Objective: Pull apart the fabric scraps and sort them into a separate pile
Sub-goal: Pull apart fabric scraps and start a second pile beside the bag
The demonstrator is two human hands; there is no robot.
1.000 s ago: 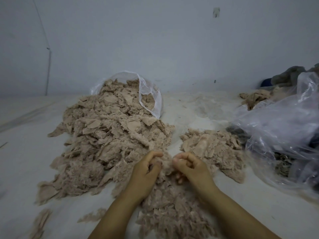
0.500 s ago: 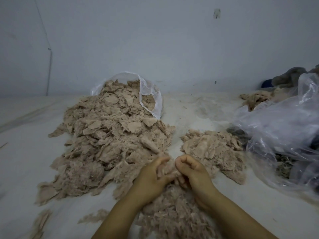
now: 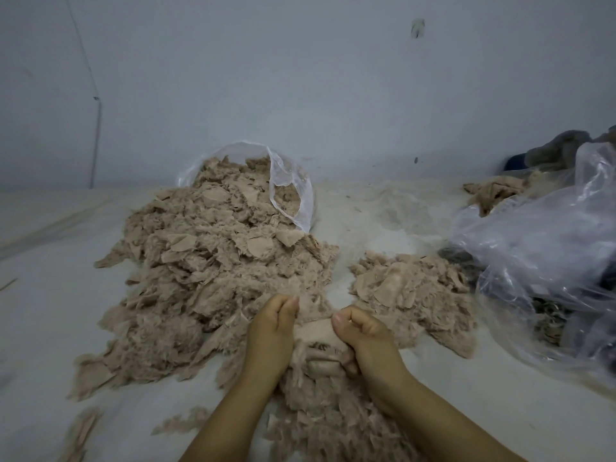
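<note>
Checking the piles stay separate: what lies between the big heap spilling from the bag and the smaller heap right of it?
In the head view, only a bare strip of white tabletop separates the big beige scrap heap from the smaller beige pile.

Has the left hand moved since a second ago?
Yes. The left hand has drawn left, away from the right hand, judged against the smaller sorted pile, stretching a scrap between them.

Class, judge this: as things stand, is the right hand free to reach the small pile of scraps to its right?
Probably yes. The right hand pinches a scrap, but bare surface and nothing else lies between it and the small pile close beside it.
</note>
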